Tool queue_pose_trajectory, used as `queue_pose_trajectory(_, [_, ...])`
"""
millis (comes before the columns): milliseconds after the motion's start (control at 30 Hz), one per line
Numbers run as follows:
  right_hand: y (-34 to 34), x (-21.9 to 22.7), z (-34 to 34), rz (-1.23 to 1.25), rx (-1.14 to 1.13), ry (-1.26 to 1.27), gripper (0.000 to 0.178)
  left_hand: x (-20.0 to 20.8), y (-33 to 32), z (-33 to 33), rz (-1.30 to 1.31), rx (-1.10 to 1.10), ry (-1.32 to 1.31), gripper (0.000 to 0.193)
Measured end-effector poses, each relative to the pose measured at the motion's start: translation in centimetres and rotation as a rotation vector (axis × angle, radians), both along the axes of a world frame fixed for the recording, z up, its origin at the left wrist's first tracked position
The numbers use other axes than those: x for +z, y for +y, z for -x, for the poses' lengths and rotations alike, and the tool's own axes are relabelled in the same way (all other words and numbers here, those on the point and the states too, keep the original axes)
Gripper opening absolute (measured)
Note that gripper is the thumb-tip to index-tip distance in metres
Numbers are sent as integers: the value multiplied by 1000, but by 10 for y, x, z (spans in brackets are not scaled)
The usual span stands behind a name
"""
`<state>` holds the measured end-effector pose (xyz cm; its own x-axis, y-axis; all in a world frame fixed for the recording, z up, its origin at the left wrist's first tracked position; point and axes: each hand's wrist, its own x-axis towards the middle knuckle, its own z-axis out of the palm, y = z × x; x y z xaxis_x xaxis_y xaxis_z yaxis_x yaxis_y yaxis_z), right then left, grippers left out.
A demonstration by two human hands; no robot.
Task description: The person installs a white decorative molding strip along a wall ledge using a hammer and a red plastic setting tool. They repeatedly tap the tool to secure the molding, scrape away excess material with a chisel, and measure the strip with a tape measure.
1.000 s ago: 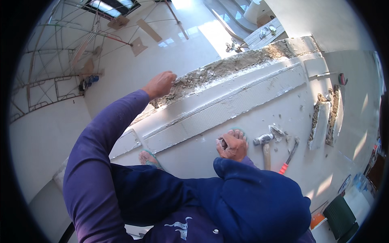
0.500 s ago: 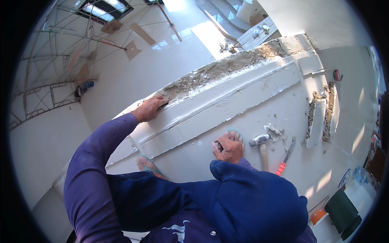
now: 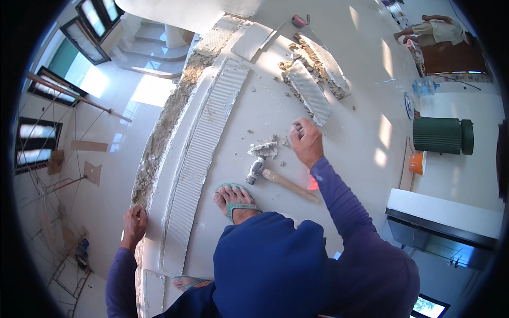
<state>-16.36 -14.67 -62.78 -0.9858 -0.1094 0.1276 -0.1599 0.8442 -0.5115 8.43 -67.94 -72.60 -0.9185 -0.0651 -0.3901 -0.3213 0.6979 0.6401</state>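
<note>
A pale, glossy floor (image 3: 360, 138) is marked on the right by slanted patches of sunlight (image 3: 385, 132) and is lit glaringly at the upper left. There, curved steps (image 3: 150, 52) are set beside a pale column (image 3: 175, 38). Along the left, dark-framed windows (image 3: 89, 19) are whitened by daylight, and the space is crossed by scaffold tubes (image 3: 66, 91). On the right, a dark green ribbed bin (image 3: 437, 135), an orange bucket (image 3: 417, 163) and a white-topped unit (image 3: 445, 211) with a dark, glossy front are seen.
</note>
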Motion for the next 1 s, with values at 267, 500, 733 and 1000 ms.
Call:
queue_pose_trajectory(267, [88, 8, 40, -73, -205, -49, 12, 0, 6, 0, 71, -66, -43, 21])
queue_pose_trajectory(500, [82, -13, 155, -98, -139, 86, 18, 45, 51, 67, 77, -103, 187, 18])
queue_pose_trajectory(733, [77, -45, 348, -379, 3, 354, 34, 50, 65, 70, 3, 1, -42, 41])
queue_pose_trajectory(1000, [83, -92, 484, -619, -199, 8, 70, 56, 71, 48, -54, 115, -186, 62])
